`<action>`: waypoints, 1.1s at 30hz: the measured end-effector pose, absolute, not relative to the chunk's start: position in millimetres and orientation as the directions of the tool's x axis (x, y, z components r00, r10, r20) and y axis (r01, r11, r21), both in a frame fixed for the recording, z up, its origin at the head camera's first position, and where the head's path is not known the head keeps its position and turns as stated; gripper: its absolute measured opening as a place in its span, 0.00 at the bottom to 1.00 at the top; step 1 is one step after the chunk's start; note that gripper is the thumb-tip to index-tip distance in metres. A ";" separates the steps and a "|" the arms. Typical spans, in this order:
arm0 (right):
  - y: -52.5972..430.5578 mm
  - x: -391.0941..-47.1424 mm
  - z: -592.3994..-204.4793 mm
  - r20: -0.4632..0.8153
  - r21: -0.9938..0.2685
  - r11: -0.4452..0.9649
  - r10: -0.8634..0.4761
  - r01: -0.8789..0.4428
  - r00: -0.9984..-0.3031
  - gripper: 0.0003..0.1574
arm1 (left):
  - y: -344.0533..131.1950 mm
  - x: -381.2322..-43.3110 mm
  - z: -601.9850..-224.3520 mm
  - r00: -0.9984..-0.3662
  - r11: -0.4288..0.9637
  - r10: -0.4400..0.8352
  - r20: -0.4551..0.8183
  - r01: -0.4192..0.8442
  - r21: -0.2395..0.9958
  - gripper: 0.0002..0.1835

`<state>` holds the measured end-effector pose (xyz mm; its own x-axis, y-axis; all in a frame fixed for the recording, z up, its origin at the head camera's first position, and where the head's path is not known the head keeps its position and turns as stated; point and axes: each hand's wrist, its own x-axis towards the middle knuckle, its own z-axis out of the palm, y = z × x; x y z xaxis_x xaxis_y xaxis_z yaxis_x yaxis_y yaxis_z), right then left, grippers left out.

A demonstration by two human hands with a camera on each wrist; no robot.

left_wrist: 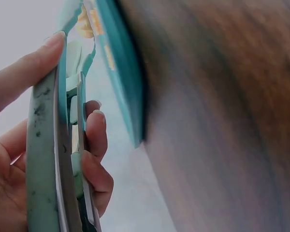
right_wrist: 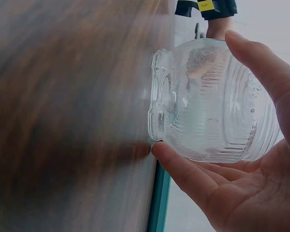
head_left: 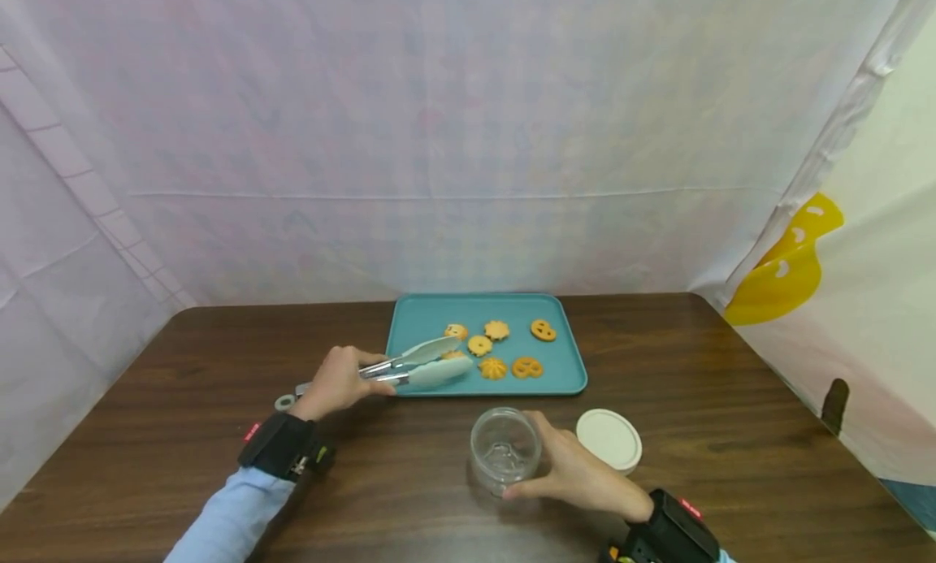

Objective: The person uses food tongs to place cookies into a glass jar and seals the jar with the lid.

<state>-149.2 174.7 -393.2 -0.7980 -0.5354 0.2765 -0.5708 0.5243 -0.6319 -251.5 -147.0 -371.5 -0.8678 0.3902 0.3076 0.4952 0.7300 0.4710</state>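
My left hand (head_left: 340,382) holds a pair of tongs (left_wrist: 43,145) with pale green tips, thumb on one arm and fingers curled round the other. Those tips reach over the left part of a teal tray (head_left: 424,307), where a cookie (head_left: 451,355) shows between them; whether they touch it I cannot tell. Several more cookies lie on the tray, among them a flower-shaped cookie (head_left: 496,330) and a pretzel-shaped cookie (head_left: 527,368). In front of the tray, a clear glass jar (head_left: 504,449) stands lidless on the table, gripped from the right by my right hand (head_left: 574,474).
A round white lid (head_left: 609,439) lies on the brown wooden table (head_left: 395,498), to the right of the jar. Behind the table hangs a pale curtain (head_left: 439,140). A yellow shape (head_left: 778,287) shows on the right-hand curtain.
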 end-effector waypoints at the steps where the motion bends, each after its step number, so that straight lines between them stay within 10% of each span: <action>1: 174.9 -149.3 -393.4 0.278 -0.630 0.525 -0.536 -0.572 -0.797 0.49 | -147.9 -250.2 -370.2 -0.866 0.723 0.393 0.310 0.499 0.477 0.29; 33: 174.8 -148.9 -388.8 0.226 -0.642 0.547 -0.535 -0.538 -0.814 0.50 | -140.1 -208.0 -351.9 -0.616 0.301 0.677 0.403 0.731 0.613 0.28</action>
